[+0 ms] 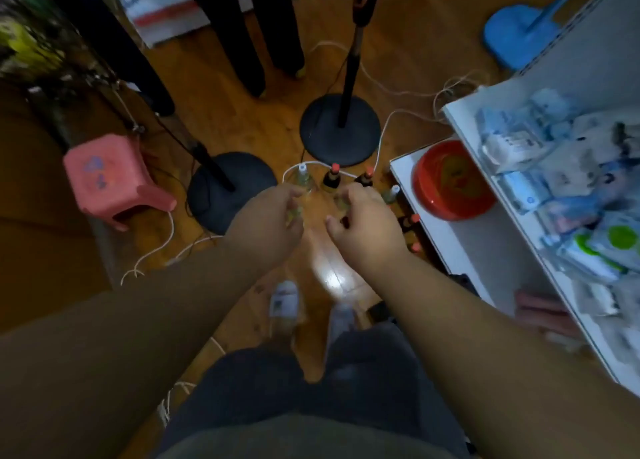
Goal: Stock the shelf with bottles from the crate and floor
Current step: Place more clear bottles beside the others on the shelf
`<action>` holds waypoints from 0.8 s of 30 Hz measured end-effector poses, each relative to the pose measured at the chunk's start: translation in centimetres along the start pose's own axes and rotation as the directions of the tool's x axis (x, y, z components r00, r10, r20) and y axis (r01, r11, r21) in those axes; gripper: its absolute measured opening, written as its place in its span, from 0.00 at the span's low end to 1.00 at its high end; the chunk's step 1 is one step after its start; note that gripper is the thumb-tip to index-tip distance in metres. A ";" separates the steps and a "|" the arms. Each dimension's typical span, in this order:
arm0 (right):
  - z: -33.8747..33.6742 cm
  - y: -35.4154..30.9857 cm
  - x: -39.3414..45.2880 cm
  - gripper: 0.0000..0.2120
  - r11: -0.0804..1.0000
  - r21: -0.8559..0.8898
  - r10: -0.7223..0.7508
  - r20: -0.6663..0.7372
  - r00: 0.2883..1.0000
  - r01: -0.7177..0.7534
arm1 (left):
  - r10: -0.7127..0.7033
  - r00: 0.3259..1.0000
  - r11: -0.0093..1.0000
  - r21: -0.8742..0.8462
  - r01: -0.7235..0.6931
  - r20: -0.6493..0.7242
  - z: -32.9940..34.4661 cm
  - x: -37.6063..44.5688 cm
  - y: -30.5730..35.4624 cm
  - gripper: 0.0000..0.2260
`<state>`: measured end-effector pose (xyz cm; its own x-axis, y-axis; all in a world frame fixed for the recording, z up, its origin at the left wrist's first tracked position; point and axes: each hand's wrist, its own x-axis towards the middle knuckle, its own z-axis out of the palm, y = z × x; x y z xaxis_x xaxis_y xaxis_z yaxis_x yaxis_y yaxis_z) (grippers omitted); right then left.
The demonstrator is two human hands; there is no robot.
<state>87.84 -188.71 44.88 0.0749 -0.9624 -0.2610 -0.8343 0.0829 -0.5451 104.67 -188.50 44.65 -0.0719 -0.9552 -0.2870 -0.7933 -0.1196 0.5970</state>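
I look down at a wooden floor where several bottles stand. My left hand (266,221) curls round a pale yellowish bottle (295,213), mostly hidden by the fingers. My right hand (363,221) curls round another pale bottle (341,201). Just beyond the hands stand a clear bottle with a white cap (303,175) and two dark bottles with red caps (332,178) (366,178). A further clear bottle (391,195) and two more dark ones (410,221) stand against the white shelf (450,244) on the right. No crate is in view.
A red bowl (450,181) sits on the low shelf; packets fill the shelf above (571,188). Two black stand bases (232,188) (339,129), white cables (156,251) and a pink stool (110,178) crowd the floor. Another person's legs (263,43) stand beyond.
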 end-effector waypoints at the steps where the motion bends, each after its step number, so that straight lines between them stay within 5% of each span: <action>1: 1.4 0.5 1.6 0.19 1.000 0.008 0.011 0.024 1.000 -0.012 | -0.029 0.999 1.000 -0.010 0.029 0.018 0.7 1.7 -1.2 0.19; 16: 30.5 16.3 23.0 0.17 0.991 0.061 0.094 0.318 0.944 -0.119 | -0.464 0.868 0.820 -0.287 0.496 0.176 23.0 21.6 -24.5 0.20; 24: 38.4 21.8 29.5 0.10 0.954 0.164 0.200 0.279 0.939 -0.252 | -0.325 0.922 0.933 -0.091 0.349 0.210 30.6 29.2 -30.4 0.28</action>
<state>92.80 -205.40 -5.33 0.0563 -0.8151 -0.5765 -0.7248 0.3638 -0.5851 108.15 -204.44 -4.82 0.0649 -0.7853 -0.6157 -0.7100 -0.4699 0.5245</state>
